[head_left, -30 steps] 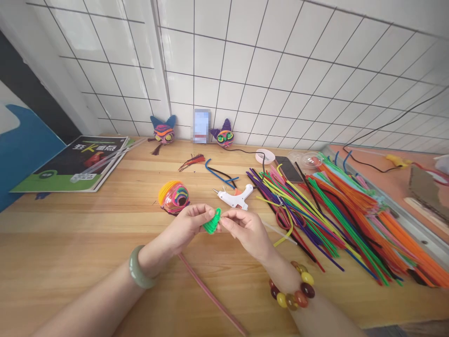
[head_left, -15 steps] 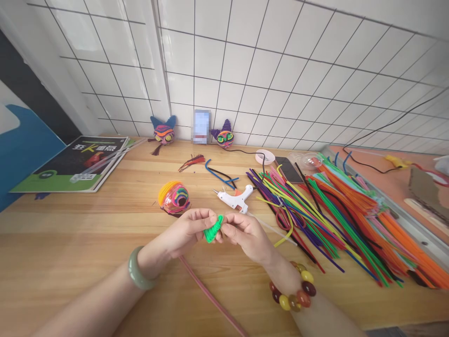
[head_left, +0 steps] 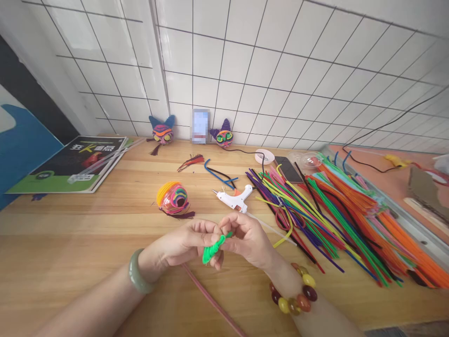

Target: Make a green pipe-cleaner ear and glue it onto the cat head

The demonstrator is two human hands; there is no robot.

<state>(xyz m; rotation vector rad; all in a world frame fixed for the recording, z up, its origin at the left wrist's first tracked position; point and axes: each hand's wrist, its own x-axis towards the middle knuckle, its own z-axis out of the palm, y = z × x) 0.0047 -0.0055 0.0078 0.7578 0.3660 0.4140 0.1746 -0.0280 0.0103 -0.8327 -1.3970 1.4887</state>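
Note:
A bright green coiled pipe cleaner (head_left: 211, 253), wound into a ridged cone-like shape, is held up between both hands above the wooden table. My left hand (head_left: 191, 241) pinches its left side between thumb and fingers. At its upper right end, the thumb and fingertips of my right hand (head_left: 245, 238) are closed on a short green tip. Just behind my left hand sits a round ball (head_left: 172, 197) with orange coils, a multicoloured eye and a dark tassel. A white glue gun (head_left: 234, 198) lies beyond my right hand.
Many loose coloured pipe cleaners (head_left: 308, 210) spread over the right side. Two finished cat-like heads (head_left: 162, 133) and a phone (head_left: 200, 126) lean at the wall. A magazine (head_left: 70, 164) lies left; a pink strip (head_left: 213, 299) runs below my hands. A black cord (head_left: 245, 150) crosses the back.
Both hands have come slightly lower and nearer with the green coil. The coil is tilted more to the right, and its tip now shows at my right fingers.

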